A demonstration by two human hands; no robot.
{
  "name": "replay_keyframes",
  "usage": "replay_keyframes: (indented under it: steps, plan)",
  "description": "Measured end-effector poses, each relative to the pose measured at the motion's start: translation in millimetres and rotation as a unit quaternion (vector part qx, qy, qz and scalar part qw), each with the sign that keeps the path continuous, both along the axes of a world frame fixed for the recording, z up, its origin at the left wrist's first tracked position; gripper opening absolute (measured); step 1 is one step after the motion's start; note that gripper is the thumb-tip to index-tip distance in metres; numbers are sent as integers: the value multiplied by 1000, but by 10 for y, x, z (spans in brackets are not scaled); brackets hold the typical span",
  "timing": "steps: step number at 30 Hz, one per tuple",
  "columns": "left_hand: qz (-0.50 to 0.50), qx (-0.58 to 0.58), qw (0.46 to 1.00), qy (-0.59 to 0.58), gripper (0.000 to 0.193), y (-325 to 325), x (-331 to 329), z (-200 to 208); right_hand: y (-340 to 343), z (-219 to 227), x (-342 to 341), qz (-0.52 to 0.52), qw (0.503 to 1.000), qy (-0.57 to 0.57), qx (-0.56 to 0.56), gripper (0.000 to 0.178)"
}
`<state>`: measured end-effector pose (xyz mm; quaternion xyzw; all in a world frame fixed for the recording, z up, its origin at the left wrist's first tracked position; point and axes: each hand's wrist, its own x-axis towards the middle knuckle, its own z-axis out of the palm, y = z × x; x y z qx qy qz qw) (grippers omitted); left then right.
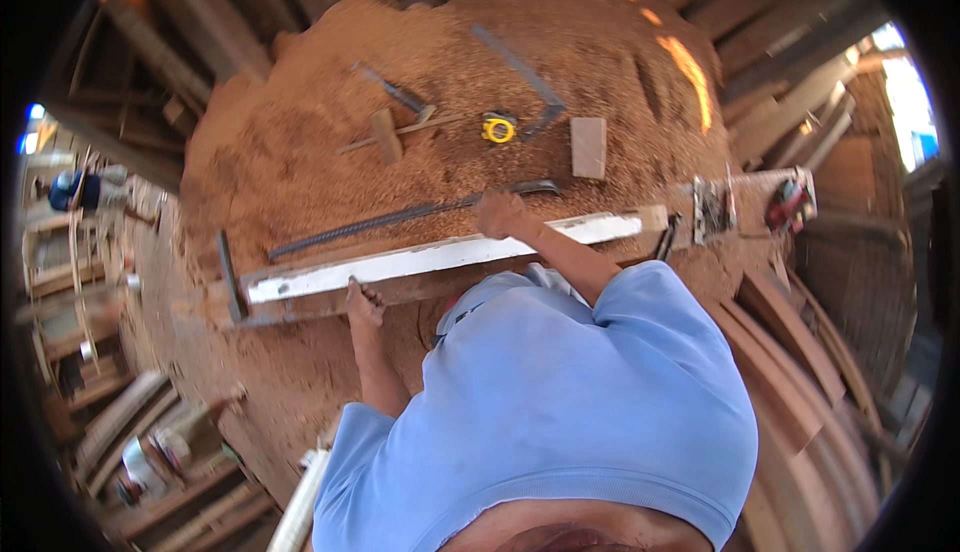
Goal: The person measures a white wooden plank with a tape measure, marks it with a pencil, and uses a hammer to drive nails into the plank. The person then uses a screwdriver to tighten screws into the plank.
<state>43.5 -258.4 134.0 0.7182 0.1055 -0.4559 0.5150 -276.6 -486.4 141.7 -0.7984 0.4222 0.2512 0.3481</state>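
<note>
Head view, looking down over a blue shirt [560, 392] onto a workbench [440, 82] buried in sawdust.

Left hand [364, 302]: fingers curled over the near edge of a long white-painted plank [430, 257], gripping it from the person's side. The grip looks closed on the edge; the fingertips themselves are hidden under the wood.

Right hand [500, 214]: closed into a fist on the far side of the same plank, at or just above a long dark ribbed steel bar [400, 217]. I cannot tell whether the fist holds the bar or only rests by it.

The plank lies roughly left to right across the bench, between the 2 hands, tilted slightly up toward the right. The steel bar runs nearly parallel, just beyond it.

At the plank's left end stands a dark metal clamp piece [230, 277]. Near its right end sit a metal fitting [712, 210] and a red power tool [790, 204].

Farther out on the sawdust: 1 yellow tape measure [498, 129], 1 steel framing square [530, 77] just beside it, 1 wooden mallet [385, 135], 1 small rectangular wood block [588, 147].

Stacked boards [800, 102] surround the bench.
</note>
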Motion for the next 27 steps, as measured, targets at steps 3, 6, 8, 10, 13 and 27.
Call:
replay_keyframes:
  steps: [3,6,8,10,13,27]
  plan:
    - [-49,5,999,6,42,69,107,-62,607,511,-64,-74,996,-46,2,66]
    - [-88,-2,996,10,43,62,169,-55,1058,421,-84,-99,978,-117,-141,69]
    - [-91,-8,996,18,42,53,192,-54,1241,327,-85,-116,956,-135,-232,67]
    - [-71,-10,997,31,42,26,201,-66,1282,254,-87,-125,949,-148,-247,67]
    - [-56,-36,995,78,42,23,269,-88,1282,332,-90,-125,954,-145,-232,67]
    - [49,-70,991,104,34,-17,32,-8,1561,265,-2482,-470,745,111,-461,55]
